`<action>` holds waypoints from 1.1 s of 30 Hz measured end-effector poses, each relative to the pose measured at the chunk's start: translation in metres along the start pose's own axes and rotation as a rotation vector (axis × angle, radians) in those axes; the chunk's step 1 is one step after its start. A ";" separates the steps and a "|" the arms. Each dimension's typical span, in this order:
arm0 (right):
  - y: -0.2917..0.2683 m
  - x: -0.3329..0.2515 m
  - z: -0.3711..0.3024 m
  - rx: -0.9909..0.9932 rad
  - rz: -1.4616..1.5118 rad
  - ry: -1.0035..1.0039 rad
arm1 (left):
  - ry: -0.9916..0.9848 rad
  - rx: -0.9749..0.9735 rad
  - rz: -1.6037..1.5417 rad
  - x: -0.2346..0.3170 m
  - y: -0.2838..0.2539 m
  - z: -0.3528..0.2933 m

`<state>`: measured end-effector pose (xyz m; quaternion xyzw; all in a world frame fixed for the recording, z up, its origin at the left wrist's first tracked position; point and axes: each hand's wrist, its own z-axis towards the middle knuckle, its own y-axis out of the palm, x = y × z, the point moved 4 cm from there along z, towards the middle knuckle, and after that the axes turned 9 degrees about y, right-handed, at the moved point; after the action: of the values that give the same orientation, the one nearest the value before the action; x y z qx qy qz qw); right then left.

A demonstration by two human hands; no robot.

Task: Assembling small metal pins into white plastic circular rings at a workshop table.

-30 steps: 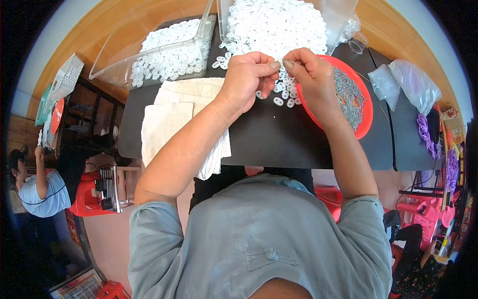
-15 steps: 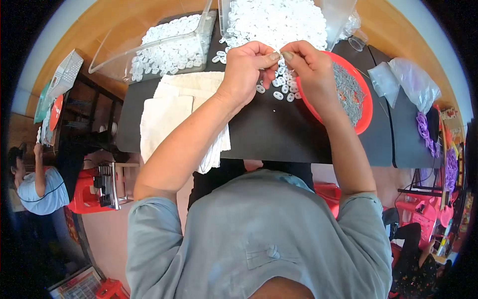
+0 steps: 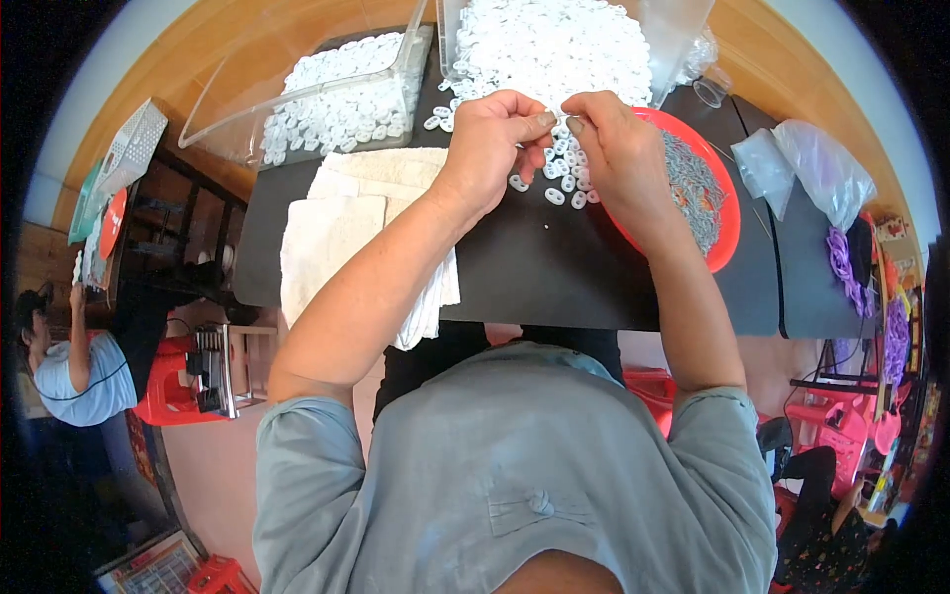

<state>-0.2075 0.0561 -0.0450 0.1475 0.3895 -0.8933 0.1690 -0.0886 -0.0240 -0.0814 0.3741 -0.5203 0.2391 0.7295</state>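
My left hand [image 3: 490, 144] and my right hand [image 3: 623, 148] meet over the table, fingertips almost touching. Thumb and index finger of my left hand pinch a small white piece, mostly hidden by the fingers. My right hand's thumb and forefinger are also closed right beside it; what they grip is too small to make out. Under and between the hands lie loose white oval plastic pieces with two holes [image 3: 555, 196]. A red basin [image 3: 727, 247] partly under my right hand holds many thin grey pieces [image 3: 698, 193].
A clear bin [image 3: 683, 45] heaped with white pieces stands at the back. Another clear bin [image 3: 421, 74] sits at back left. Folded cream cloths [image 3: 332, 233] lie by my left forearm. Plastic bags [image 3: 821, 168] rest at right. Another person [image 3: 84, 371] sits far left.
My right hand has shifted slightly, its fingertips now a little apart from the left thumb. The view has tilted slightly; the left hand keeps its pinch.
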 end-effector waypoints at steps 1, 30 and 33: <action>0.000 0.000 0.000 -0.003 -0.015 -0.014 | -0.003 0.010 0.000 0.000 0.000 0.000; 0.025 0.004 -0.011 0.022 0.075 0.030 | 0.092 0.046 0.331 -0.006 0.000 -0.006; 0.023 0.004 -0.010 0.042 0.079 0.017 | 0.143 0.050 0.397 -0.001 0.001 -0.005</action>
<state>-0.1997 0.0481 -0.0678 0.1739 0.3661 -0.8925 0.1979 -0.0868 -0.0196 -0.0834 0.2645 -0.5246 0.4169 0.6935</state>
